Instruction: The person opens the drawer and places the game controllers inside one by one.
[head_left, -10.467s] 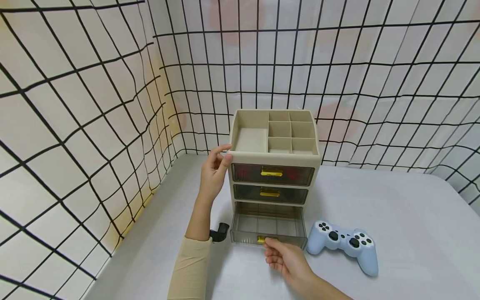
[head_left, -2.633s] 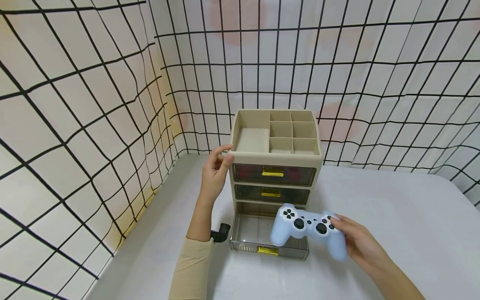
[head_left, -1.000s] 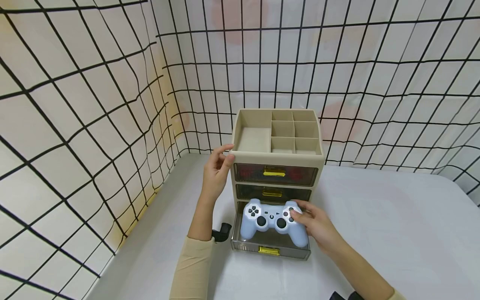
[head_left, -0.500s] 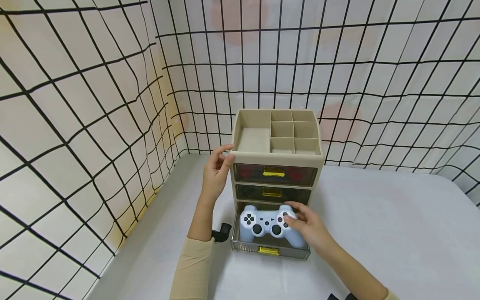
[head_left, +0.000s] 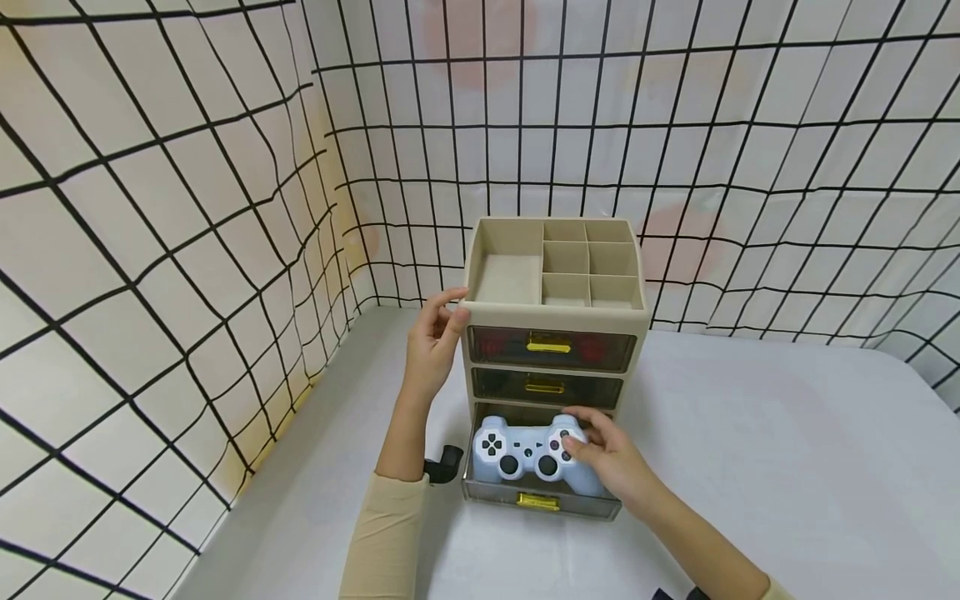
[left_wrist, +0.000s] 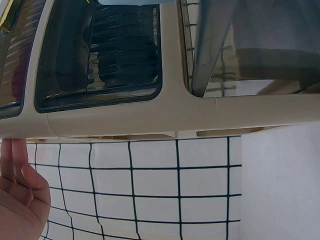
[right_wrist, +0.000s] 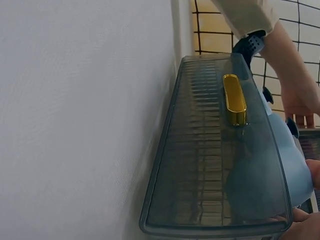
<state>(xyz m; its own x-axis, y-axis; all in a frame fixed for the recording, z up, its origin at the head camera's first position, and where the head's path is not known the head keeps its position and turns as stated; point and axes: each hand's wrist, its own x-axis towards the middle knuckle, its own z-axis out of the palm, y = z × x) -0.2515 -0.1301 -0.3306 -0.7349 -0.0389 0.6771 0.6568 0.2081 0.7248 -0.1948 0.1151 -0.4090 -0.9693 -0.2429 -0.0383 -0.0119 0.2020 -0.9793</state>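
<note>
A light blue game controller (head_left: 528,451) lies low within the pulled-out bottom drawer (head_left: 495,493) of a beige desktop organizer (head_left: 557,316). My right hand (head_left: 619,467) pinches the controller's right side, thumb on top near its buttons and fingers behind. In the right wrist view, the controller (right_wrist: 285,150) shows through and above the clear drawer front with its gold handle (right_wrist: 234,97). My left hand (head_left: 431,346) rests against the organizer's upper left corner, fingers and thumb touching its edge. In the left wrist view, that hand (left_wrist: 22,195) touches the beige side frame with extended fingers.
Two closed dark drawers sit above, the top one (head_left: 551,349) holding something reddish. Open compartments (head_left: 588,258) form the organizer's top. A black wrist-camera mount (head_left: 444,465) is beside the left forearm. Black-grid white cloth walls (head_left: 420,150) stand behind and left of the white table (head_left: 750,433).
The bottom drawer was pulled out earlier and the controller lifted from the table at right. Over the last second, my right hand lowered it leftward into the drawer. The left hand stayed put.
</note>
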